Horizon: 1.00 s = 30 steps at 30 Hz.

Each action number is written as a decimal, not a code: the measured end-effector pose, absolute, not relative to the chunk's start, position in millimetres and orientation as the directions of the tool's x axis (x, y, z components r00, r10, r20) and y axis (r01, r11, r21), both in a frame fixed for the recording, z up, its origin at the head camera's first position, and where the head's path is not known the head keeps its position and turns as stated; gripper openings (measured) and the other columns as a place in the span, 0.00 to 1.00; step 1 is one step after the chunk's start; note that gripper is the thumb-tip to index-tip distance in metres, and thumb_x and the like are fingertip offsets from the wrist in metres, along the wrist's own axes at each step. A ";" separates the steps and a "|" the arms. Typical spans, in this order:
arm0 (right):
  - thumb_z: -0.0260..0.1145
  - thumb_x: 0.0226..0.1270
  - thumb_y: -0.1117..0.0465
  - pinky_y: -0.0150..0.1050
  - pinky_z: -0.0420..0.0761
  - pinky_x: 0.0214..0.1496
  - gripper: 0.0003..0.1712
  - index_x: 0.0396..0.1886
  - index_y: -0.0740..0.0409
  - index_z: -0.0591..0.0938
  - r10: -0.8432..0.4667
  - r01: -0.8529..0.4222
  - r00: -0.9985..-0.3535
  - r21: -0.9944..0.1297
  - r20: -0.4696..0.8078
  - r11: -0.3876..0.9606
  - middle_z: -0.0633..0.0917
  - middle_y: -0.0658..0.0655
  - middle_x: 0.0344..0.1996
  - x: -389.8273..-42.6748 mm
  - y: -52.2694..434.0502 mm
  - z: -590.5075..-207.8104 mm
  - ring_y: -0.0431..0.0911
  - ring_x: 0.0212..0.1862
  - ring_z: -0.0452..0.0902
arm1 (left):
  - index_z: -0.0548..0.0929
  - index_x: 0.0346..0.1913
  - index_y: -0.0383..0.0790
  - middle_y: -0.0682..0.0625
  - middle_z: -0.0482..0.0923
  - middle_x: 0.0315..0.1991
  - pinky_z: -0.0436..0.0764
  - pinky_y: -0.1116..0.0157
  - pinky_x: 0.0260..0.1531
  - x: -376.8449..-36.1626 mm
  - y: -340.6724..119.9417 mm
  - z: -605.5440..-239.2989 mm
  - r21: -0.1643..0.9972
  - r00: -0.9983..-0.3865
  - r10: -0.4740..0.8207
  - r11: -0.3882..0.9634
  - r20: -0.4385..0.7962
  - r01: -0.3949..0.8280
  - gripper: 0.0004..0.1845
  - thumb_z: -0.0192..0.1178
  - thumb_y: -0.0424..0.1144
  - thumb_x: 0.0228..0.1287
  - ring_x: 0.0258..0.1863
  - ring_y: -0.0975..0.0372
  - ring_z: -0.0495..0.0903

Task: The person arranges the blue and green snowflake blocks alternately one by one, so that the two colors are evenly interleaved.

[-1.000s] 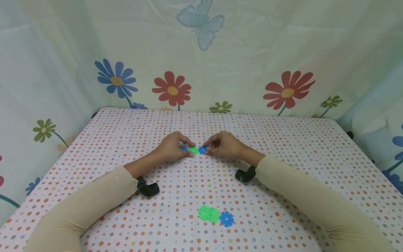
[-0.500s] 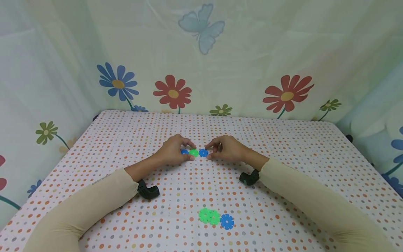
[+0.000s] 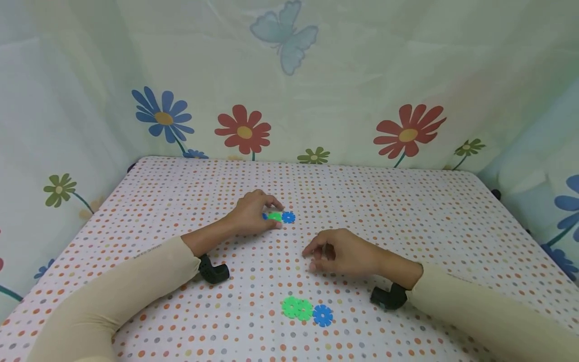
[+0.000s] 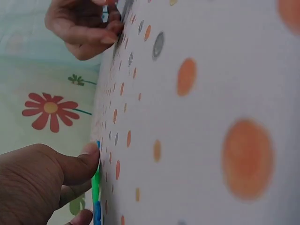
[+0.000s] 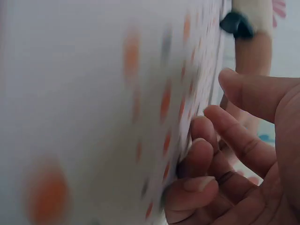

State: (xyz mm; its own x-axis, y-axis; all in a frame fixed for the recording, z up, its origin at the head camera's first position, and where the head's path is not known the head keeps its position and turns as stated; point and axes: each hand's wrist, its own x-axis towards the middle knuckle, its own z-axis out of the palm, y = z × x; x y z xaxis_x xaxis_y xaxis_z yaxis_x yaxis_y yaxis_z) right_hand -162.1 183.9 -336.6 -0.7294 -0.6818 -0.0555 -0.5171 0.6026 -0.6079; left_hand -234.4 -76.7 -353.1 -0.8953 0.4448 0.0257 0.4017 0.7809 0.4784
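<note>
A short row of notched plastic interlocking discs lies flat toward the back of the table: a green disc [image 3: 275,216], a blue disc [image 3: 288,217] on its right, and another blue disc [image 3: 265,216] partly hidden by my left hand [image 3: 254,213]. That hand holds the green disc between thumb and fingers at its near and far edges; the left wrist view has the thumb against the row. My right hand [image 3: 346,253] is over the table, fingers loosely curled and holding nothing. Closer to me lie two overlapping green discs [image 3: 297,308] beside a blue disc [image 3: 323,315].
A white cloth with coloured dots [image 3: 217,322] covers the table. Behind it hangs a curtain [image 3: 344,65] printed with flowers and a butterfly. Black devices sit at the left wrist [image 3: 213,271] and right wrist [image 3: 389,296].
My right hand has let go of the right-hand blue disc and moved toward me and to the right. The left hand stays at the row.
</note>
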 end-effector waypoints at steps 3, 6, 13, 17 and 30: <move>0.72 0.63 0.50 0.30 0.75 0.32 0.13 0.46 0.43 0.85 -0.708 -0.516 -0.701 -0.625 -0.085 0.586 0.81 0.41 0.34 -147.0 181.4 -334.6 0.37 0.29 0.73 | 0.84 0.53 0.57 0.50 0.75 0.51 0.70 0.53 0.53 -235.2 -73.3 -353.3 0.484 -0.894 0.447 0.777 0.025 0.402 0.20 0.70 0.54 0.57 0.52 0.56 0.72; 0.73 0.61 0.48 0.30 0.75 0.32 0.14 0.45 0.41 0.85 -0.727 -0.513 -0.679 -0.644 -0.100 0.568 0.81 0.42 0.35 -134.4 178.1 -333.0 0.38 0.29 0.73 | 0.84 0.53 0.57 0.50 0.76 0.51 0.70 0.52 0.54 -235.7 -69.8 -353.4 0.487 -0.896 0.444 0.778 0.023 0.398 0.20 0.71 0.54 0.57 0.53 0.56 0.73; 0.75 0.54 0.40 0.29 0.74 0.33 0.21 0.45 0.38 0.82 -0.709 -0.515 -0.691 -0.592 -0.141 0.620 0.78 0.40 0.36 -108.0 169.2 -328.0 0.34 0.29 0.70 | 0.84 0.51 0.57 0.50 0.75 0.51 0.69 0.48 0.57 -236.2 -65.6 -353.2 0.516 -0.897 0.440 0.762 0.032 0.392 0.19 0.71 0.53 0.57 0.54 0.55 0.73; 0.74 0.52 0.36 0.28 0.72 0.34 0.24 0.44 0.39 0.80 -0.693 -0.552 -0.708 -0.505 -0.138 0.664 0.75 0.38 0.36 -97.1 164.9 -326.7 0.32 0.31 0.68 | 0.85 0.51 0.57 0.50 0.76 0.51 0.69 0.49 0.55 -237.0 -64.5 -353.2 0.513 -0.895 0.445 0.758 0.043 0.402 0.19 0.71 0.53 0.56 0.54 0.56 0.73; 0.76 0.55 0.44 0.28 0.74 0.38 0.16 0.40 0.41 0.82 -0.681 -0.582 -0.726 -0.441 -0.095 0.683 0.76 0.36 0.34 -88.7 163.9 -330.4 0.29 0.34 0.70 | 0.86 0.49 0.57 0.52 0.77 0.47 0.71 0.55 0.49 -238.4 -61.9 -354.4 0.511 -0.888 0.455 0.749 0.066 0.422 0.17 0.72 0.52 0.56 0.48 0.58 0.74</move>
State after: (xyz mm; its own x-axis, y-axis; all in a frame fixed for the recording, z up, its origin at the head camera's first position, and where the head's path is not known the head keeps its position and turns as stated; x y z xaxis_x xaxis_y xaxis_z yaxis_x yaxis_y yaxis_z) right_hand -88.7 163.9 -330.4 -0.7264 -0.6807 -0.0950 -0.5824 0.6831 -0.4406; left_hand -238.4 -61.9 -354.4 -0.8880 0.4551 0.0659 0.4218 0.7491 0.5108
